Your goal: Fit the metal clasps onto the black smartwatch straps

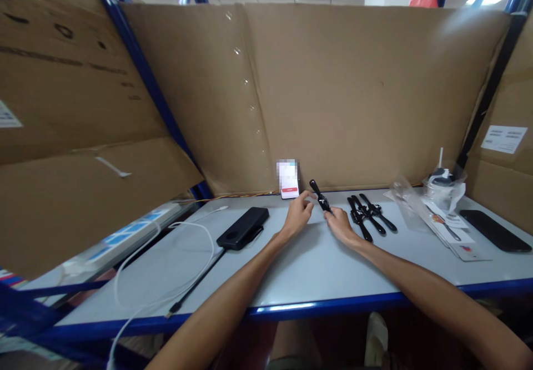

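Tool: blk [323, 200], slim bar w/ rounded hdl at each end, wider middle w/ small shiny metal bits; glossy finish, fine detail too small to read.
Tool pos.: raised above tabletop [316, 275], tilted, far end up & to the left, approx. centre, betw. the two hands.
R hand [339, 224]: grip closed round near hdl of tool, thumb along it.
L hand [297, 214]: grip loose, fingers bent, nothing seen in it; just beside tool's far half, can't tell if touching.
Other tools: 3 blk ones, same look [368, 213], lying flat side by side, slanted, just right of R hand.
Cup [440, 193]: rear R, clear plastic round it, white straw up, dark patch near top; contents unclear.
Clear pkg [416, 209]: crumpled, next to cup; overlaps printed card [446, 227] w/ pic of a long thin item; can't tell if card is inside.
Phone [290, 184]: upright vs. cardboard [353, 92], screen lit, mostly blurred.
Pwr bank [244, 228]: blk, L of L hand, cable attached.
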`<state>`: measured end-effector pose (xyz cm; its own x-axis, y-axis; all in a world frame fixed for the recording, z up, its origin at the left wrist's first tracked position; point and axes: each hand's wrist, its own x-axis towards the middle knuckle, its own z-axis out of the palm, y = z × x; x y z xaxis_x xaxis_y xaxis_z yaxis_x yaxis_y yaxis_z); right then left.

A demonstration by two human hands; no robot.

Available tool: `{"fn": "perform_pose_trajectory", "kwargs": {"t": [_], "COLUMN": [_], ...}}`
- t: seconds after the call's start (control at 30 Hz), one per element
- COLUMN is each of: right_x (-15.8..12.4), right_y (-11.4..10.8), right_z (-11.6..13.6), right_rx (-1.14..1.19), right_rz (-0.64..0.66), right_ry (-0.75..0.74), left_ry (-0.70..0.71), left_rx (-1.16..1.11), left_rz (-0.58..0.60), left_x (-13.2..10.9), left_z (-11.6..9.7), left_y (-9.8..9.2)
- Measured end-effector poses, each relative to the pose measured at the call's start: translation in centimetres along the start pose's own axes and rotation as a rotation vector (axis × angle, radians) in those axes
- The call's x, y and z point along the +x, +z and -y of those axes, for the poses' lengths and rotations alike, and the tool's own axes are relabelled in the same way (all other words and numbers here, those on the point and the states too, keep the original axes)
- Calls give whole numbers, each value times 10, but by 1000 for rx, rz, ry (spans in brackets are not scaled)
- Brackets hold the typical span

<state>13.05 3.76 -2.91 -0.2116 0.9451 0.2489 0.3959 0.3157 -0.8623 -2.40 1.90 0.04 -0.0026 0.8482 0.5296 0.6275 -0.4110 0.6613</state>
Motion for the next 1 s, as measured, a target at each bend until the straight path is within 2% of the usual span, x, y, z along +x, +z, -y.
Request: {"fn": "perform_pose_trajectory", "kwargs": {"t": [0.07, 0.23, 0.3, 0.57, 0.77, 0.93, 1.0], "right_x": [0, 0, 0, 0, 0, 1, 1], "right_y": [0, -1, -1, -1, -1, -1, -1], "right_z": [-1, 0, 1, 1, 1, 0, -1], "right_rx": [-3, 18, 16, 14, -5, -27, -25], "right_rz": [-4, -5, -2, -7, -15, -23, -24], "right_ry": [-8, -4, -3, -4, -15, -12, -11], "left_ry": [-14, 48, 45, -51, -120, -257, -284], "left_rx": [-13, 68, 61, 4, -154, -322, -366], "left_rz": [-23, 138, 162, 10, 190, 33, 12], "left_x": [0, 1, 3, 2, 5, 7, 7], "left_z": [1, 1, 0, 0, 4, 10, 10], "left_y": [0, -4, -5, -1, 4, 8, 8]}}
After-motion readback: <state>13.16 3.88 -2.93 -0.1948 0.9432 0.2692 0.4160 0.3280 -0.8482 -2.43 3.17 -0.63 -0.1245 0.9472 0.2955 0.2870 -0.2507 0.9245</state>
